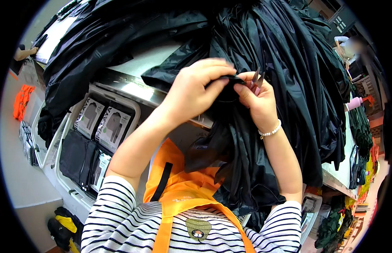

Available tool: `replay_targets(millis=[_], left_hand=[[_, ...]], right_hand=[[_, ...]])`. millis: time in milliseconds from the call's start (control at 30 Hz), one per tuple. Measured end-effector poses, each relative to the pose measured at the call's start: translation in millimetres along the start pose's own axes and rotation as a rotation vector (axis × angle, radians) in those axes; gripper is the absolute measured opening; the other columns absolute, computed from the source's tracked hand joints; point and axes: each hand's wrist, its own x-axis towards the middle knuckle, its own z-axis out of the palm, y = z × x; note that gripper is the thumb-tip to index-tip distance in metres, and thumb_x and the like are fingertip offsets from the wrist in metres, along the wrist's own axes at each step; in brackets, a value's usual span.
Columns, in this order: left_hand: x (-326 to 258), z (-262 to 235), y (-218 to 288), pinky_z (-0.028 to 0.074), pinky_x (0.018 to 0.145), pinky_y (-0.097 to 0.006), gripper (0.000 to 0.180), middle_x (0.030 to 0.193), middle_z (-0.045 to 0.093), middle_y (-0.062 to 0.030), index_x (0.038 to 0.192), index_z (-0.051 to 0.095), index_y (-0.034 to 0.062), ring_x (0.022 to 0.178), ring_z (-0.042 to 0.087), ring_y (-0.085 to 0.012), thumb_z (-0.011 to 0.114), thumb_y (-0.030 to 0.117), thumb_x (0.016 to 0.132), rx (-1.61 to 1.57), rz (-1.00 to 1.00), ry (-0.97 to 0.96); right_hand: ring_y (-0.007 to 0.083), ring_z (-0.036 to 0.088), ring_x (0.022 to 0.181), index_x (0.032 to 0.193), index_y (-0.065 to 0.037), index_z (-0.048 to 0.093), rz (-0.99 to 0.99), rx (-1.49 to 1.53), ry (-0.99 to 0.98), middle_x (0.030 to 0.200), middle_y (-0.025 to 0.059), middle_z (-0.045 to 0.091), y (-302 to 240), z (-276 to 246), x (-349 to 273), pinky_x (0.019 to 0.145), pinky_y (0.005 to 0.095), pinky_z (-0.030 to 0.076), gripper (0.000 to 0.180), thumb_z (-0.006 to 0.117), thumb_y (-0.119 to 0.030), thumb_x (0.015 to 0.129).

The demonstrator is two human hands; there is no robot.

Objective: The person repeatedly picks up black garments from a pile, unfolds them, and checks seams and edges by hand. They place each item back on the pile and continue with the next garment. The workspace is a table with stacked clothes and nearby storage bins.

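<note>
- My left hand (198,90) reaches up and inward from the lower left, bent at the wrist, its back toward me, fingers curled over and thumb pointing right.
- My right hand (262,101) comes up from the lower right, wrist ringed by a white beaded bracelet (270,131), its thumb and forefinger turned toward my left.
- Both hands are closed in a pinch on a folded edge of the glossy black thin fabric (288,88), the fingertips of the two almost meeting.
- That edge lies right between my hands; the rest of the fabric spreads in long folds over the pale tabletop (145,63) beyond them and hangs down below.
- Small pointed metal snips (257,78) with a reddish grip rest within my right hand, tips upward.
- My left fingers are blurred, my right hand's lower fingers are partly hidden, and the dark-on-dark fold is hard to make out.
</note>
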Motion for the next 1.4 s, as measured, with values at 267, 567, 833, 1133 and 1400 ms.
replay_targets(millis=[267, 567, 833, 1133, 1400], left_hand=[[3.4, -20.4, -39.3, 0.047, 0.071, -0.02, 0.01, 0.082, 0.067, -0.0014, 0.089, 0.066, 0.0009, 0.073, 0.061, -0.0081, 0.058, 0.007, 0.087, -0.955, -0.789, 0.041], [4.8, -11.2, -39.9, 0.053, 0.076, -0.022, 0.037, 0.09, 0.069, -0.0075, 0.122, 0.06, -0.0001, 0.076, 0.066, -0.0097, 0.056, 0.004, 0.086, -0.842, -0.74, 0.017], [14.9, -10.5, -18.9, 0.042, 0.061, -0.014, 0.04, 0.077, 0.063, 0.0018, 0.126, 0.056, -0.001, 0.065, 0.054, -0.0001, 0.056, 0.003, 0.087, -0.565, -0.694, -0.059], [7.2, -9.4, -21.6, 0.045, 0.071, -0.019, 0.026, 0.092, 0.065, -0.0006, 0.11, 0.066, -0.0005, 0.076, 0.054, -0.0038, 0.066, 0.008, 0.085, -0.559, -0.6, -0.173], [-1.3, -15.4, -38.8, 0.044, 0.073, -0.018, 0.018, 0.084, 0.064, 0.0015, 0.092, 0.067, 0.002, 0.076, 0.056, -0.0044, 0.075, 0.011, 0.079, -0.621, -0.753, -0.207]], right_hand=[[-0.001, 0.035, 0.053, 0.104, -0.002, 0.065, 0.118, -0.007, 0.017, 0.067, -0.0095, 0.048, -5.5, 2.5, 1.6, 0.048, 0.0172, 0.027, 0.014, 0.059, -0.008, 0.093], [0.0136, 0.057, 0.065, 0.101, -0.001, 0.063, -0.564, -0.905, 0.124, 0.099, 0.0086, 0.057, -0.6, 18.3, 10.2, 0.059, 0.0243, 0.049, 0.028, 0.059, 0.012, 0.077], [0.013, 0.062, 0.064, 0.097, -0.002, 0.068, -0.52, -0.835, 0.114, 0.089, 0.0061, 0.062, -10.1, 32.1, 11.6, 0.057, 0.0258, 0.051, 0.022, 0.067, 0.006, 0.076], [0.0086, 0.049, 0.059, 0.085, 0.002, 0.059, -0.221, -0.601, 0.163, 0.068, 0.0059, 0.058, -9.1, 29.1, 14.9, 0.055, 0.0233, 0.042, 0.01, 0.068, -0.003, 0.084], [0.0045, 0.048, 0.066, 0.097, 0.0, 0.057, -0.214, -0.371, 0.15, 0.08, 0.0002, 0.057, -1.7, 31.3, 21.7, 0.058, 0.0196, 0.041, 0.016, 0.067, -0.01, 0.089]])
